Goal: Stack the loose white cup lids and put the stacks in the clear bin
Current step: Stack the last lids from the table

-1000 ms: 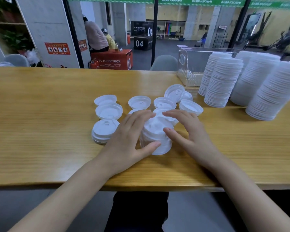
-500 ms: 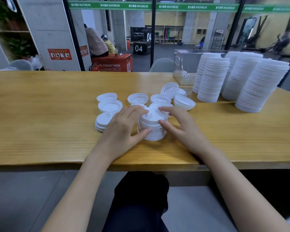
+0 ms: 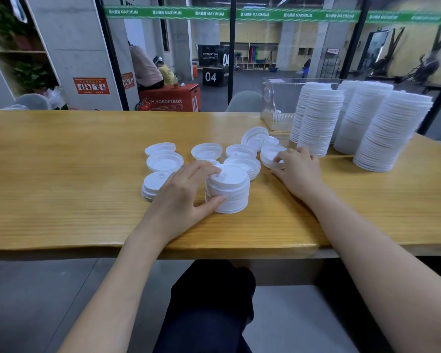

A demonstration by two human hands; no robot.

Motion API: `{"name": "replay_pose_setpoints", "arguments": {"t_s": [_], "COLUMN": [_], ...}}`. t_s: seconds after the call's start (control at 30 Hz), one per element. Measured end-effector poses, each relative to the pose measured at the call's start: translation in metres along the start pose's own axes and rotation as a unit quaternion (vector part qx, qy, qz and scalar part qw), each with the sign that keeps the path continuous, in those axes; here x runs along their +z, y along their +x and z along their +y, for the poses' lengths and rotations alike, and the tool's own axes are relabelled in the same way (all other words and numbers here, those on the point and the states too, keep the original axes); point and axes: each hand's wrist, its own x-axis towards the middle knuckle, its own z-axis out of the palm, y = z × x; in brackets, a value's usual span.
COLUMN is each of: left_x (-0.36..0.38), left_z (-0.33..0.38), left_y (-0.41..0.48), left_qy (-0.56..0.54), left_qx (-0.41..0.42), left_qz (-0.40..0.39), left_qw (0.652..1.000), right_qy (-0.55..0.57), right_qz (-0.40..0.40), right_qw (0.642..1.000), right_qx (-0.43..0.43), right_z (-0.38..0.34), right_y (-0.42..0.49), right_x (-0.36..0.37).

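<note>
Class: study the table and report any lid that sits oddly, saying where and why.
One lid near the clear bin stands tilted on its edge, propped up among its neighbours, while the other loose lids lie flat on the table.

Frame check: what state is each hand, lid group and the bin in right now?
Left hand: grips short stack, which stands on the table.
Right hand: fingers curled on loose lid.
Low stack: few lids, untouched.
Other loose lids: unstacked, lying flat.
Tilted lid: leaning on edge.
Tall stacks: upright, outside bin.
Clear bin: upright, contents unclear.
</note>
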Motion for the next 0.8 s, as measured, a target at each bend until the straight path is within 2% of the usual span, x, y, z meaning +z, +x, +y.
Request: {"name": "replay_pose_setpoints", "arguments": {"t_s": [0.1, 0.17, 0.2, 0.27, 0.3, 0.37, 0.4, 0.43, 0.47, 0.57, 0.6, 0.7, 0.8], "left_x": [0.000, 0.000, 0.000, 0.000, 0.001, 0.001, 0.001, 0.001, 0.001, 0.001, 0.001, 0.001, 0.000], "left_z": [0.000, 0.000, 0.000, -0.001, -0.001, -0.001, -0.002, -0.002, -0.002, -0.003, -0.002, -0.003, -0.003], "left_y": [0.000, 0.000, 0.000, 0.000, 0.000, 0.000, 0.000, 0.000, 0.000, 0.000, 0.000, 0.000, 0.000], "left_qy": [-0.006, -0.006, -0.007, -0.009, -0.010, -0.012, -0.012, -0.013, -0.014, -0.016, -0.017, -0.019, -0.019], "left_qx": [0.001, 0.004, 0.006, 0.006, 0.006, 0.006, 0.006, 0.006, 0.005, 0.003, 0.002, 0.004, 0.003], "left_qz": [0.000, 0.002, 0.004, 0.005, 0.006, 0.006, 0.006, 0.005, 0.004, 0.003, 0.004, 0.002, 0.001], "left_qw": [1.000, 1.000, 1.000, 1.000, 1.000, 1.000, 1.000, 1.000, 1.000, 1.000, 1.000, 1.000, 1.000], "right_qy": [0.015, 0.130, 0.238, 0.451, 0.519, 0.587, 0.594, 0.584, 0.552, 0.367, 0.319, 0.304, 0.299], "right_qz": [0.061, 0.090, 0.089, 0.045, 0.012, -0.034, -0.042, -0.043, -0.038, 0.003, 0.012, 0.003, -0.039], "right_qw": [0.998, 0.987, 0.967, 0.889, 0.848, 0.794, 0.786, 0.792, 0.815, 0.922, 0.942, 0.952, 0.953], "right_qx": [-0.030, -0.023, -0.001, 0.068, 0.104, 0.153, 0.167, 0.174, 0.172, 0.120, 0.099, 0.042, -0.009], "right_z": [-0.006, -0.010, -0.011, -0.012, -0.011, -0.007, -0.004, -0.002, 0.000, 0.008, 0.009, 0.008, 0.007], "right_y": [-0.002, -0.007, -0.009, -0.016, -0.020, -0.026, -0.028, -0.030, -0.031, -0.033, -0.035, -0.042, -0.053], "right_x": [-0.009, -0.020, -0.025, -0.036, -0.039, -0.040, -0.038, -0.037, -0.034, -0.026, -0.025, -0.024, -0.026]}}
